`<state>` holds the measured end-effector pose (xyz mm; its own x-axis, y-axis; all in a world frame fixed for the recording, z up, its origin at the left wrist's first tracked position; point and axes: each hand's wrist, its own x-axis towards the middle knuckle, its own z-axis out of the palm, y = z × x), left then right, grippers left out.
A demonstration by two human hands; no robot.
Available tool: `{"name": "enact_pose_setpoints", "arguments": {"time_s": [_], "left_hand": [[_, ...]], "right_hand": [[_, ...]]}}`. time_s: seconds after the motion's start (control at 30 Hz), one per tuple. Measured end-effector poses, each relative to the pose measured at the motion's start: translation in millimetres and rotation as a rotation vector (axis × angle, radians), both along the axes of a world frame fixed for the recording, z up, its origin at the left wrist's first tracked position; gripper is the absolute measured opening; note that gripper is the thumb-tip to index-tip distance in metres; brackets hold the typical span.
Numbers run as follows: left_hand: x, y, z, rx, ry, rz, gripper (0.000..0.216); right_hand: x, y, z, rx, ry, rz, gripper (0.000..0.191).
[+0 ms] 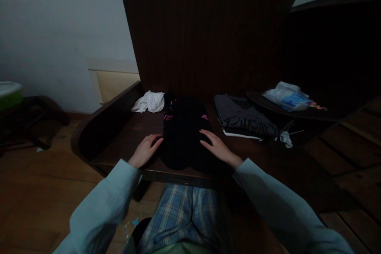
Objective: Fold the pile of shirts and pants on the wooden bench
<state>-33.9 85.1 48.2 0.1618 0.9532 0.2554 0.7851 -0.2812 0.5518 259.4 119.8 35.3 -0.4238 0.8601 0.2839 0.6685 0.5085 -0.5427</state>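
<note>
A black garment with pink markings (183, 127) lies folded on a dark wooden table (125, 139) in front of me. My left hand (145, 150) rests at its left edge, fingers loosely curled and touching the cloth. My right hand (217, 147) lies flat on the garment's right side, fingers stretched out. Both arms wear pale blue sleeves.
A crumpled white cloth (149, 102) sits behind the black garment. A folded grey shirt with lettering (242, 119) lies to the right, beside a dark tray holding a plastic packet (287, 96). A tall dark wooden panel (205, 27) rises behind. A low stool with a green basin (8, 93) stands far left.
</note>
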Motion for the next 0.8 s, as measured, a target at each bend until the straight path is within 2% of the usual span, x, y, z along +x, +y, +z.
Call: {"name": "enact_pose_setpoints", "arguments": {"time_s": [0.07,0.13,0.23,0.33,0.43,0.53,0.67,0.8], "left_hand": [[-5,-23,-2.2,-0.016,-0.013,-0.042,0.041],[-4,-33,-6.3,0.007,-0.025,-0.033,0.042],[8,-33,-12.7,0.046,-0.063,0.053,0.045],[20,-28,-15.1,0.006,-0.14,0.11,0.045],[26,-27,-14.0,-0.054,-0.215,0.143,0.046],[28,-29,-12.0,-0.096,-0.261,0.179,0.046],[27,-33,-10.4,-0.076,-0.299,0.163,0.039],[26,-35,-10.0,-0.066,-0.296,0.161,0.032]], "right_hand": [[8,-20,-0.9,-0.04,-0.016,0.028,0.045],[12,-35,-2.3,-0.066,-0.069,0.051,0.044],[13,-46,-1.5,-0.067,-0.166,0.059,0.041],[7,-49,8.5,-0.069,-0.195,0.023,0.037],[-12,-53,25.0,-0.015,-0.133,0.013,0.032],[-41,-59,36.0,0.028,-0.117,0.097,0.029],[-75,-68,33.3,0.062,-0.288,0.098,0.03],[-89,-71,27.2,0.103,-0.378,0.029,0.018]]}}
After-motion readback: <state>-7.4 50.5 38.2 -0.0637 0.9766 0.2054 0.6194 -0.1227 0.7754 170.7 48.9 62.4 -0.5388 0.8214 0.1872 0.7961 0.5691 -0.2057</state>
